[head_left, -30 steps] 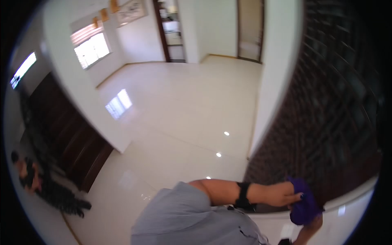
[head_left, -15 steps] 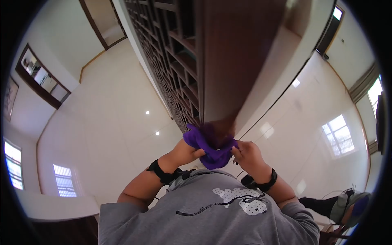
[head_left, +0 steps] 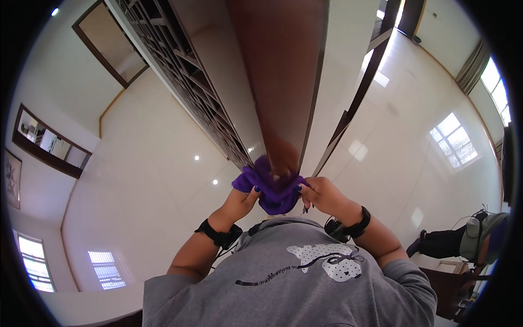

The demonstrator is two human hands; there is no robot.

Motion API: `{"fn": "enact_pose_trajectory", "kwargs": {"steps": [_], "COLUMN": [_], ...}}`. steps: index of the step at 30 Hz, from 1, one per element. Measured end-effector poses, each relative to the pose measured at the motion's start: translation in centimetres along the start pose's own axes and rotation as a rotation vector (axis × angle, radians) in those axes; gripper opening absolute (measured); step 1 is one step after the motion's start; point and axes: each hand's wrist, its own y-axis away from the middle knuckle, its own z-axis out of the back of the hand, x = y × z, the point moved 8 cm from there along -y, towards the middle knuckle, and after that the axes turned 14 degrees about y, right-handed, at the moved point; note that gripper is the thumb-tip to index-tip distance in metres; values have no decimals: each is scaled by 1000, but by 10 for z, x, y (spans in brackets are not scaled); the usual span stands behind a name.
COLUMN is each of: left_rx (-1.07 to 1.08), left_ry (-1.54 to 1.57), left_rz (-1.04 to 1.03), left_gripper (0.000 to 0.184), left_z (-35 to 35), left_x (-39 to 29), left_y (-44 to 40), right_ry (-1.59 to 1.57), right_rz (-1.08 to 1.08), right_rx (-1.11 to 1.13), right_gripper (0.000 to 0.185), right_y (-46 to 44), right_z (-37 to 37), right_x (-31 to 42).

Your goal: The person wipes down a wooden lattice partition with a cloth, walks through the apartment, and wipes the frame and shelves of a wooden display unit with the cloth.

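A purple cloth (head_left: 278,203) is bunched between my two hands, in front of the narrow end of a dark brown polished wooden panel (head_left: 286,76). My left hand (head_left: 241,203) grips the cloth's left side, thumb on top. At its right side my right hand (head_left: 327,196) pinches the edge between thumb and fingers. The cloth lies against the lower visible part of the panel, whose shiny surface mirrors some of the purple. Some fingers of both hands are hidden behind the fabric.
Left of the panel runs a dark lattice shelf (head_left: 180,71). Glossy pale floor (head_left: 147,185) spreads on both sides. Another person (head_left: 474,242) is partly visible at the far right, near dark wooden furniture (head_left: 444,289). A framed doorway (head_left: 111,41) stands at upper left.
My view has turned, so the panel's brown end face shows more fully and the lattice sits further left. The cloth has shifted slightly left and up in view, with both hands still on it.
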Motion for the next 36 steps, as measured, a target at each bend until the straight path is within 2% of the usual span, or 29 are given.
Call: {"fn": "enact_pose_trajectory", "kwargs": {"steps": [3, 4, 7, 10, 14, 17, 21, 24, 27, 29, 36], "left_rx": [4, -62, -41, -123, -164, -151, -51, -114, -130, -158, -121], "left_ry": [174, 253, 158, 153, -84, -281, -121, 201, 254, 350, 429], "left_rz": [46, 0, -216, 25, 330, 338, 334, 331, 237, 191, 35], "left_gripper": [27, 16, 19, 36, 52, 56, 48, 36, 26, 20, 14], "left_z": [1, 2, 1, -8, -25, -30, -26, -28, -24, -22, -29], "left_x": [-26, -40, -80, -66, -40, -39, 1, 0, -18, -24, -46], "left_y": [-5, -10, -23, -37, -31, -27, -13, -6, -4, -1, -6], "right_ry": [-203, -242, -285, -211, -249, 13, 43, -3, -115, -155, -284], "right_rz": [39, 43, 81, 142, -27, -97, -188, -239, -196, -154, -25], "right_rx": [-15, -27, -95, -186, -51, 32, 40, 68, 18, 61, 79], "right_gripper": [32, 31, 26, 24, 29, 36, 42, 45, 49, 45, 49], "right_y": [1, 3, 7, 8, 17, 18, 21, 29, 37, 41, 53], "right_z": [17, 24, 41, 56, 33, 15, 5, 1, 6, 7, 19], "right_x": [18, 28, 49, 40, 21, 13, -8, -10, -8, -5, -3]}}
